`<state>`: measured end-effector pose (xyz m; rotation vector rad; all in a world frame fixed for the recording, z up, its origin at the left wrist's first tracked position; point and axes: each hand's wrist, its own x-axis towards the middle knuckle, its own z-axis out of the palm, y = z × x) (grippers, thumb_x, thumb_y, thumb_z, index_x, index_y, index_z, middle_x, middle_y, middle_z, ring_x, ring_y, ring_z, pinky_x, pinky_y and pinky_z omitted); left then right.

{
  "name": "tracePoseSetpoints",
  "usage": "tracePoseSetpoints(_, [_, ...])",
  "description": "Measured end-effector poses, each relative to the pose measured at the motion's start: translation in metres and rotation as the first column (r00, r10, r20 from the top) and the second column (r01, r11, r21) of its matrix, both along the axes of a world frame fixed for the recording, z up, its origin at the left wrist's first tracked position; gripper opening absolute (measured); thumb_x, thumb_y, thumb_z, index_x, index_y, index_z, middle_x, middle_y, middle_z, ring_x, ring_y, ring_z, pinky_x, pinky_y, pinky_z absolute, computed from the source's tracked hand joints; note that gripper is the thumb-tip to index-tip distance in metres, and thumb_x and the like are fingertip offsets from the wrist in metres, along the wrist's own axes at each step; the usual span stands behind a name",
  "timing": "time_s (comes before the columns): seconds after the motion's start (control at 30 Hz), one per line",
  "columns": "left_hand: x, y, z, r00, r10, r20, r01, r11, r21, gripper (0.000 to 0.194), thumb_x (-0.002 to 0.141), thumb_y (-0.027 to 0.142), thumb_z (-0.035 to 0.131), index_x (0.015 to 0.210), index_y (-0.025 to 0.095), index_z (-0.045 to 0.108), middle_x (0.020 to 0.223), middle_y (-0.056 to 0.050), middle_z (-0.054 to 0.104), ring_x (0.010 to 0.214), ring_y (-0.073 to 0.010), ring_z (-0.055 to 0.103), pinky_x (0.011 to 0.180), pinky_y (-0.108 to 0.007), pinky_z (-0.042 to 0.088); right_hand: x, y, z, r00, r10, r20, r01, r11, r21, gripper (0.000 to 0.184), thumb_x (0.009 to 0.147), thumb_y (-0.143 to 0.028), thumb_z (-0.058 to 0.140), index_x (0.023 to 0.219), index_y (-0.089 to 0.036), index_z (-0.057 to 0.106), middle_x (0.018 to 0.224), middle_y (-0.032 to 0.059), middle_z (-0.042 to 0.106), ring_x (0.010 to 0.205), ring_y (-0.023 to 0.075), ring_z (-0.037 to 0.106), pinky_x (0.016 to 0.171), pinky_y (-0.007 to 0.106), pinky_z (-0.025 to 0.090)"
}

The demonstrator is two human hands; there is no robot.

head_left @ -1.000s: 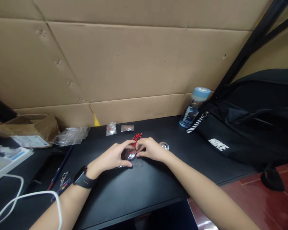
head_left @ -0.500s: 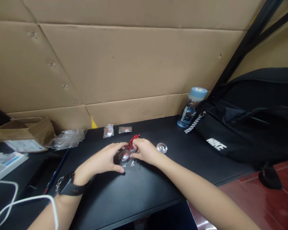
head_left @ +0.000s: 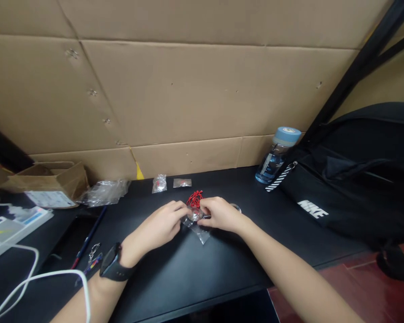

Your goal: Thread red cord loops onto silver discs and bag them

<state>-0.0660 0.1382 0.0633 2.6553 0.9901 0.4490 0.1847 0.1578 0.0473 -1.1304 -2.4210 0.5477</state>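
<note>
Head camera puts the clear plastic packet in front of me on the black tabletop, between the two hands, with a shiny round piece marked in red at its far end. I judge that everything turns on how that piece sits among the fingers: it lies just right of the left hand's fingertips and just left of the right hand's thumb and forefinger, so neither hand is clearly nearer. On the left, I see the fingers bent, the foremost reaching the piece's edge, the thumb largely tucked away; I cannot tell whether they pinch anything. On the right, forefinger and thumb are curled in at the opposite edge, and from here I cannot confirm a firm grip either. Being round, the piece offers me no obvious long axis, whereas the packet runs slantwise, its loose end pointing toward the table's near edge and a little rightward. A bunched red cord lies just beyond the fingertips, on the wall side, and a silver disc shows partly hidden behind the right wrist.
</note>
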Motion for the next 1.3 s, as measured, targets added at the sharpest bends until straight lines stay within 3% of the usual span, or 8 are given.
tracePoseSetpoints(0.17, [0.015, -0.015, 0.004, 0.993, -0.115, -0.042, 0.115, 0.993, 0.009, 0.022, 0.097, 0.028, 0.062, 0.113, 0.033, 0.076, 0.109, -0.006, 0.063, 0.103, -0.0242, 0.06, 0.091, -0.038, 0.051, -0.004, -0.001, -0.002, 0.995, -0.077, 0.056, 0.073, 0.996, 0.058, 0.026, 0.081, -0.023, 0.077, 0.074, -0.02, 0.051, 0.069, -0.0048, 0.055, 0.061, 0.0108, 0.047, 0.059, 0.024, 0.025])
tracePoseSetpoints(0.27, [0.022, -0.024, -0.001, 0.987, -0.086, -0.132, 0.091, 0.995, 0.032, 0.044, 0.09, 0.035, 0.072, 0.134, 0.035, 0.065, 0.109, -0.007, 0.063, 0.104, -0.0287, 0.059, 0.09, -0.043, 0.051, -0.002, 0.001, -0.003, 0.991, -0.102, 0.084, 0.1, 0.994, 0.038, 0.021, 0.081, -0.019, 0.074, 0.076, -0.02, 0.053, 0.07, -0.0035, 0.058, 0.06, 0.0113, 0.048, 0.058, 0.024, 0.025])
tracePoseSetpoints(0.37, [0.028, -0.033, -0.008, 0.981, -0.021, -0.195, 0.035, 0.997, 0.065, 0.058, 0.088, 0.036, 0.074, 0.143, 0.034, 0.056, 0.117, -0.01, 0.063, 0.107, -0.033, 0.059, 0.09, -0.048, 0.051, -0.001, 0.002, -0.002, 0.987, -0.11, 0.117, 0.108, 0.994, 0.024, 0.019, 0.08, -0.02, 0.075, 0.08, -0.02, 0.056, 0.073, -0.0022, 0.062, 0.063, 0.0124, 0.052, 0.059, 0.025, 0.026])
tracePoseSetpoints(0.57, [0.032, -0.041, -0.007, 0.979, -0.028, -0.204, 0.032, 0.999, 0.016, 0.041, 0.093, 0.036, 0.068, 0.134, 0.033, 0.064, 0.11, -0.008, 0.063, 0.104, -0.0308, 0.06, 0.091, -0.048, 0.052, -0.001, -0.003, 0.003, 0.968, -0.125, 0.216, 0.108, 0.99, 0.091, 0.021, 0.085, -0.034, 0.076, 0.083, -0.021, 0.059, 0.077, -0.001, 0.066, 0.07, 0.016, 0.06, 0.062, 0.027, 0.026])
tracePoseSetpoints(0.73, [0.026, -0.038, -0.005, 0.983, -0.05, -0.177, 0.045, 0.998, -0.036, 0.041, 0.093, 0.031, 0.068, 0.134, 0.036, 0.064, 0.113, -0.007, 0.063, 0.11, -0.0294, 0.059, 0.098, -0.047, 0.05, -0.008, -0.006, 0.004, 0.98, -0.086, 0.182, 0.056, 0.985, 0.166, 0.022, 0.086, -0.031, 0.076, 0.083, -0.02, 0.057, 0.083, -0.0011, 0.068, 0.08, 0.0162, 0.062, 0.072, 0.028, 0.032])
tracePoseSetpoints(0.87, [0.024, -0.037, -0.006, 0.983, -0.052, -0.178, 0.043, 0.998, -0.055, 0.042, 0.092, 0.031, 0.07, 0.133, 0.038, 0.065, 0.112, -0.007, 0.063, 0.11, -0.0297, 0.059, 0.098, -0.047, 0.05, -0.014, -0.007, 0.002, 0.979, -0.078, 0.189, 0.043, 0.983, 0.18, 0.021, 0.087, -0.032, 0.074, 0.084, -0.019, 0.057, 0.09, 0.0013, 0.067, 0.084, 0.0178, 0.062, 0.071, 0.029, 0.033])
tracePoseSetpoints(1.07, [0.018, -0.021, 0.0, 0.994, -0.078, -0.082, 0.075, 0.997, -0.036, 0.021, 0.098, 0.032, 0.061, 0.117, 0.034, 0.07, 0.122, -0.005, 0.063, 0.118, -0.0271, 0.057, 0.105, -0.045, 0.045, -0.003, -0.007, 0.006, 0.991, -0.034, 0.133, 0.032, 0.999, 0.022, 0.023, 0.084, -0.03, 0.075, 0.097, -0.021, 0.058, 0.097, 0.0017, 0.066, 0.084, 0.0174, 0.061, 0.065, 0.025, 0.033])
tracePoseSetpoints(1.3, [0.009, -0.004, -0.003, 0.997, -0.056, 0.058, 0.058, 0.998, -0.035, 0.04, 0.095, 0.03, 0.066, 0.134, 0.031, 0.056, 0.143, -0.005, 0.058, 0.135, -0.0255, 0.051, 0.113, -0.042, 0.042, 0.017, 0.002, 0.007, 0.996, -0.001, 0.091, 0.017, 0.985, -0.174, 0.034, 0.082, -0.021, 0.073, 0.113, -0.023, 0.061, 0.079, -0.0028, 0.068, 0.071, 0.0151, 0.063, 0.064, 0.023, 0.037])
